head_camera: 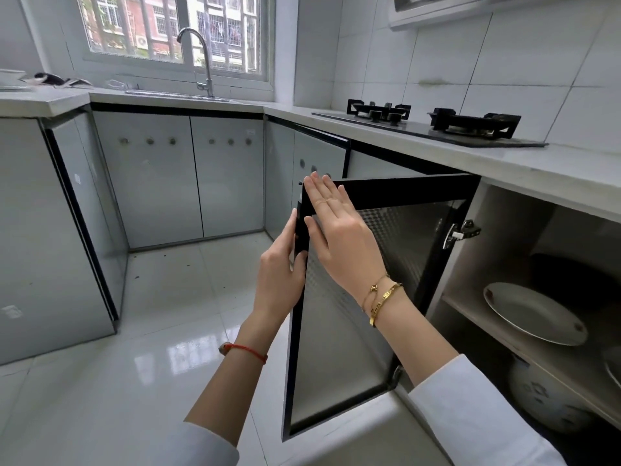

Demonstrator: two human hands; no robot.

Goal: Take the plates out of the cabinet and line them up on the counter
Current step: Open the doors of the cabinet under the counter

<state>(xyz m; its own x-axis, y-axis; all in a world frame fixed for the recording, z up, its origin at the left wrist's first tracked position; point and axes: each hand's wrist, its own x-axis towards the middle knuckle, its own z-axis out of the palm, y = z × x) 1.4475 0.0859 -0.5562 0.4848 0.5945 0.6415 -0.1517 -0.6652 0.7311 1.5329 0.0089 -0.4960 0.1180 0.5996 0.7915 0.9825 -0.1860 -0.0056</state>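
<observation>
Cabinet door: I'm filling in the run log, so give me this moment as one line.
stage: opening | cabinet door: swung open | left hand: grips door edge | right hand: flat on frame | white plate: on shelf | counter: no plates

Two bare forearms, white long sleeves pushed up toward elbows. Left sleeve (208, 443) white, cuff loose below mid-forearm. Right sleeve (477, 415) white, smooth fabric, wider cuff. Left wrist: thin red cord bracelet (247, 350) with small bead or knot at outer side. Right wrist: gold bangle (384, 302) with engraved lettering, unreadable; thin gold chain bracelet (373, 288) with small charm beside it.
</observation>
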